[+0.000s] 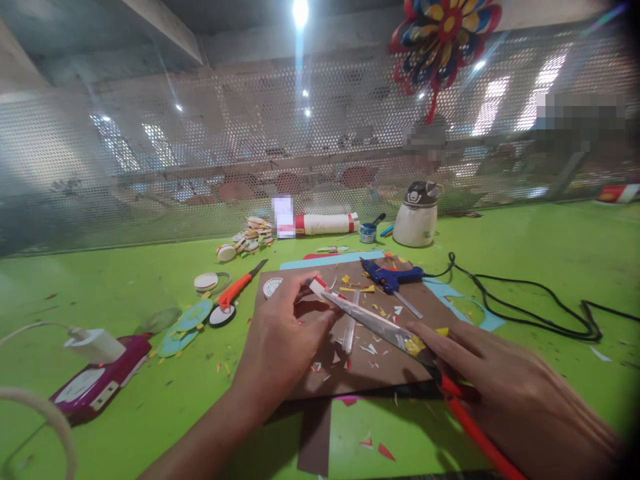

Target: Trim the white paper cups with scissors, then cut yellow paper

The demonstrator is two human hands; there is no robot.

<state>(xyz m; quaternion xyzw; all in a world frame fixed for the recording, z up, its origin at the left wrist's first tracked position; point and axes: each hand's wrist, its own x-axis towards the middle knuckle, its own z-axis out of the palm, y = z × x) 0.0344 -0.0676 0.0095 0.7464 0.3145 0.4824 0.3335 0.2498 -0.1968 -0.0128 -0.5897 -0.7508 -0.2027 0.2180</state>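
Note:
My left hand (285, 333) pinches a small white and red paper piece (319, 287) over a brown sheet of card (365, 373) on the green table. My right hand (505, 387) grips red-handled scissors (385, 327); their long blades point left and reach the paper piece at their tips. A clear glue stick (350, 327) lies on the card under the blades. Small red, yellow and white paper scraps are scattered over the card.
A blue glue gun (390, 275) with a black cord (530, 300) lies at the card's far edge. An orange utility knife (240, 285), paper discs (187, 327), a magenta phone with charger (95, 380), a white jug (417, 217), a small paint pot (369, 232) and a perforated metal screen (200, 147) are around.

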